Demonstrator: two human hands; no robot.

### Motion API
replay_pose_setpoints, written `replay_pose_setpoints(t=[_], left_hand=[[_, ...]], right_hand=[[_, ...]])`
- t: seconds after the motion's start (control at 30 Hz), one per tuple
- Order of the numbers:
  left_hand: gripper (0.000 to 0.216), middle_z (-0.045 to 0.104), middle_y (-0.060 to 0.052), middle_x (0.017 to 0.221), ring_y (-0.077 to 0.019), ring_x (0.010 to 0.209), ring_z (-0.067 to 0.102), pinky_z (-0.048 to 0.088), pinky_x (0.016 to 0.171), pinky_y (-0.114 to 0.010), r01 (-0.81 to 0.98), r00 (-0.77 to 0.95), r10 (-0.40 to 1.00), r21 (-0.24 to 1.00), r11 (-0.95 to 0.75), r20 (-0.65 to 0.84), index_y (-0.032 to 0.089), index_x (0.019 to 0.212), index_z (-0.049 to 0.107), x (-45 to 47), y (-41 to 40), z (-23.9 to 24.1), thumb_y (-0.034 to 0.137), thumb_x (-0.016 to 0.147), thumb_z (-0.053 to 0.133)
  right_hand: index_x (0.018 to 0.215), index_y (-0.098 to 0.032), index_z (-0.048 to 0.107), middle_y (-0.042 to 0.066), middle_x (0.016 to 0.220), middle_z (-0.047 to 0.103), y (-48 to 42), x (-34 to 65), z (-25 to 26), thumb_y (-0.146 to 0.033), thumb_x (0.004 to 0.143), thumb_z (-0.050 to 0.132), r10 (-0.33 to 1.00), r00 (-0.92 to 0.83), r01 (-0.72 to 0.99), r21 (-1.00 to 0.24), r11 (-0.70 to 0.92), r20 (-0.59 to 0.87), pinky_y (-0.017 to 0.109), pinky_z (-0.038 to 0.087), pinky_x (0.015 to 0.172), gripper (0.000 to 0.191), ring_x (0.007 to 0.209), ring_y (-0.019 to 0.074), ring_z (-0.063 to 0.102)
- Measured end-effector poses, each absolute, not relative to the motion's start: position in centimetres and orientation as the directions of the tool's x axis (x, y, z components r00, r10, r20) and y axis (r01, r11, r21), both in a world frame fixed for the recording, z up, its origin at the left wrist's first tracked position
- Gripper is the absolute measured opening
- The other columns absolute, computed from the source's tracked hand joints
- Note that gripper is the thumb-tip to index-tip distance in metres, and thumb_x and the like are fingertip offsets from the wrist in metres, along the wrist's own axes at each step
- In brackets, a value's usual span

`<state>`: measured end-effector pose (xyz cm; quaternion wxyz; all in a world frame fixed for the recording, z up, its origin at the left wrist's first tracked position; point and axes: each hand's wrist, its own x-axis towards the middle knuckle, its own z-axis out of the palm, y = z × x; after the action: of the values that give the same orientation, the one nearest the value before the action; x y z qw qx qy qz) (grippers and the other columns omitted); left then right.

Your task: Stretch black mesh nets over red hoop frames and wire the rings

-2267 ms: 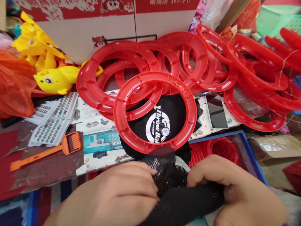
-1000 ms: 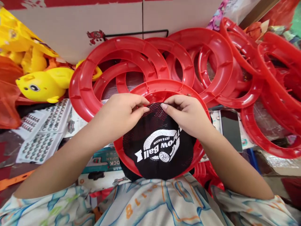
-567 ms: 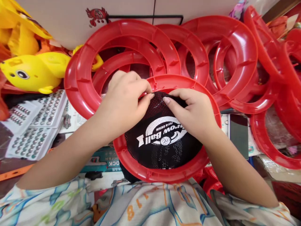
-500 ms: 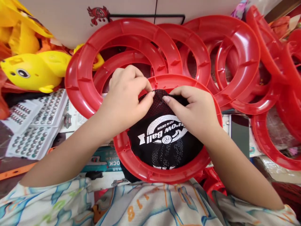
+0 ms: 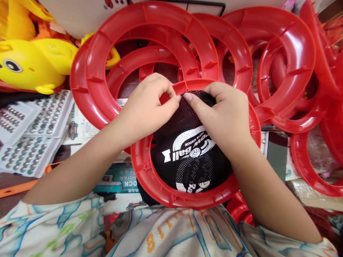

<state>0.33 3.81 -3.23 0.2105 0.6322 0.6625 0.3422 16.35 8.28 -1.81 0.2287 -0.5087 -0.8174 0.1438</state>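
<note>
A red plastic ring (image 5: 144, 167) rests against my front, tilted toward me. Across its opening lies a black mesh net (image 5: 171, 171) with a white printed ball logo, seen upside down. At the ring's far rim my left hand (image 5: 152, 107) has thumb and forefinger pinched at the net's edge. Close beside it, my right hand (image 5: 227, 114) presses the same edge between thumb and fingers; its other fingers are partly hidden behind the net. The net's edge between the two hands sits just inside the far rim.
Several more red rings (image 5: 96, 85) are heaped beyond and to the right. On the left are a yellow plastic animal toy (image 5: 34, 67) and clear trays of small metallic balls (image 5: 24, 153). Printed boxes (image 5: 118, 178) lie underneath, with a dark flat panel (image 5: 277, 153) at the right.
Both hands have shifted slightly along the far rim, the right thumb moving closer to the left fingertips. More of the net's lower print shows. The whole view has tilted slightly downward.
</note>
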Motion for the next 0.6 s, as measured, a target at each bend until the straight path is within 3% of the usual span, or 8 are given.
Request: replay_pose_setpoints(t=[0.6], left_hand=[[0.014, 0.060, -0.006, 0.091, -0.0211, 0.090, 0.058, 0.048, 0.086, -0.037, 0.731, -0.222, 0.973, 0.670, 0.130, 0.054, 0.020, 0.071, 0.049, 1.02, 3.72, -3.13, 0.019, 0.084, 0.053]], right_hand=[[0.056, -0.019, 0.047, -0.002, 0.052, 0.042, 8.43, 15.86, -1.96, -0.044, 0.085, 0.064, 0.901, -0.378, 0.795, -0.424, 0.434, 0.214, 0.030, 0.031, 0.057, 0.042, 0.053, 0.0114, 0.043]])
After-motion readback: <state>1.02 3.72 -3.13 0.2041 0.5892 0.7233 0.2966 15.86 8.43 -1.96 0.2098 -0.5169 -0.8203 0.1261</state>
